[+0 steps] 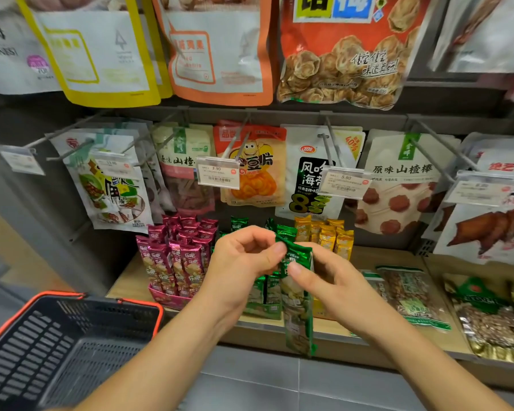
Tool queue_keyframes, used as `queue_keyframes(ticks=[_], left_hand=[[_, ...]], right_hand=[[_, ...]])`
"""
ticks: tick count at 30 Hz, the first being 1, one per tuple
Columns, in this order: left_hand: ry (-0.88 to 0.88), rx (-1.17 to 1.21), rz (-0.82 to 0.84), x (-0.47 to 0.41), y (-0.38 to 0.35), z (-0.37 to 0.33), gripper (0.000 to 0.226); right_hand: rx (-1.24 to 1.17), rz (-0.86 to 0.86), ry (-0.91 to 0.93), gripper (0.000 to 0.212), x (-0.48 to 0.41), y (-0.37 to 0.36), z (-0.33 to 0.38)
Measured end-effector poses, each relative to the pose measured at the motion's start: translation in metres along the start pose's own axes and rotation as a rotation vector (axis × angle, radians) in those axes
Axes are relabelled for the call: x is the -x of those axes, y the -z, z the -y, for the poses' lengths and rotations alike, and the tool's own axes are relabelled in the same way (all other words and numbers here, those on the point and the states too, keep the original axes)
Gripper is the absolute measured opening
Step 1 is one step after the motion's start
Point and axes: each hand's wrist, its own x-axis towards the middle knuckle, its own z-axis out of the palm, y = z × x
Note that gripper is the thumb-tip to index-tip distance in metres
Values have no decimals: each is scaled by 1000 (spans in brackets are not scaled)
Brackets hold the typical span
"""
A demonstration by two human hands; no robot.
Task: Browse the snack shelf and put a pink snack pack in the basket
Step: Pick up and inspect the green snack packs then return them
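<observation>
Several pink snack packs [177, 259] stand upright in a pink display box on the wooden shelf [377, 256], left of centre. In front of the shelf both hands hold one long green snack pack [298, 310] that hangs downward. My left hand [244, 262] pinches its top edge from the left. My right hand [327, 280] pinches it from the right, just below the top. The black basket [72, 348] with an orange rim sits at the lower left, and nothing shows inside it.
More green packs [264, 295] and yellow packs [330, 235] stand right of the pink ones. Flat nut bags [410, 292] lie on the shelf at right. Hanging pouches on metal hooks with price tags [218, 173] fill the wall above. Grey floor tiles lie below.
</observation>
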Motion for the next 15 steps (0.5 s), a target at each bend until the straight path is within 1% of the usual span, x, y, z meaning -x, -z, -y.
queue_keyframes(ticks=[2,4,6,8,9,11,12,13,14,15], left_hand=[[-23,-31,-15,1,-1,0,14],[-86,-137,-51,1,-2,1,20],[-128,-234,-97,1,-3,2,19],[-127,-282,-120,2,-5,1,18],[-105,-270,-106,2,-6,1,18],[-24,-230,-27,4,-11,0,27],[2,-263,2,5,-13,1,35],[2,-337,12,6,-15,2,39],[-24,-422,3,6,-17,4,35],[-62,-482,-16,7,-18,5,24]], right_hand=[[-10,-9,15,25,1,-2,-1],[23,-28,26,28,1,-4,-3],[43,-47,21,30,2,-6,-5],[73,-86,19,25,2,-7,-6],[112,-112,21,22,2,-7,-6],[267,-161,7,19,3,-7,-8],[379,-175,-2,19,5,-7,-10],[487,-184,-10,23,6,-9,-11],[567,-189,-12,28,7,-10,-11],[620,-192,-4,33,8,-12,-12]])
